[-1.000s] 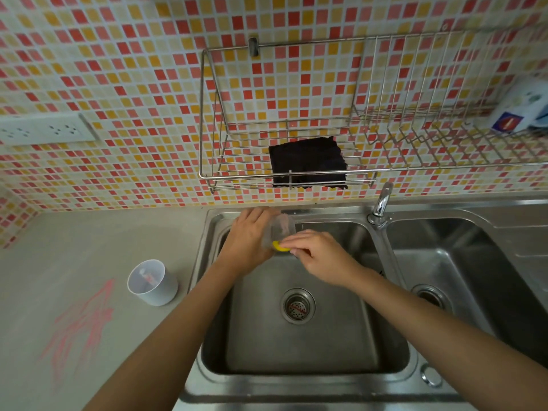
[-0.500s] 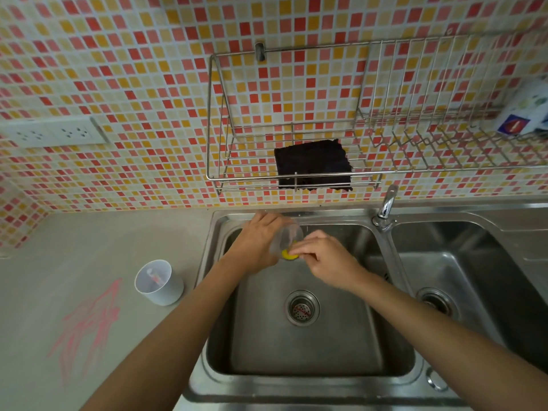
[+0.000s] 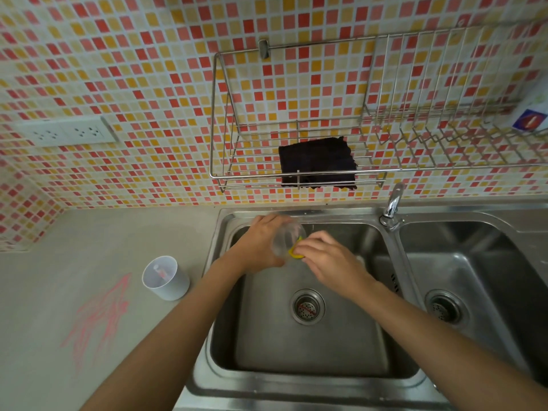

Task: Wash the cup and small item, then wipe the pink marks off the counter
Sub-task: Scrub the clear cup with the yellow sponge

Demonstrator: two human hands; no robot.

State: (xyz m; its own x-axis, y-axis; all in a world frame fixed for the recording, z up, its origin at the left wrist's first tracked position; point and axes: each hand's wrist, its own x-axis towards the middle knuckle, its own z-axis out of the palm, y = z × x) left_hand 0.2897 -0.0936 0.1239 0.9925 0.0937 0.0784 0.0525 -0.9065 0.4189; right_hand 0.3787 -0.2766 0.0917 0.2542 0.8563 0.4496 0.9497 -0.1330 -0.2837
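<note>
Over the left basin of a steel double sink (image 3: 350,378), the person's left hand (image 3: 261,244) wraps its fingers around a clear plastic cup (image 3: 289,237), tipped on its side with the mouth turned toward the right hand (image 3: 329,259). That right hand closes its fingertips on a small yellow item (image 3: 295,253), pressing it against the cup's rim; the two hands nearly touch there, above the back half of the basin. Below them lies the round drain strainer (image 3: 307,307). The chrome tap (image 3: 393,206) rises just right of the hands, on the ridge between the two basins.

To the left, on the grey worktop (image 3: 103,241), a white cup (image 3: 166,277) stands upright beside the sink's edge, with something small and reddish inside that is too blurred to tell. Nearer the viewer and further left, pink marks (image 3: 98,318) streak the worktop, well apart from both hands.

On the mosaic-tiled wall, a wire rack (image 3: 296,173) holds a dark cloth (image 3: 317,161) directly above the basin. A white socket strip (image 3: 65,132) sits on the wall to the left.
</note>
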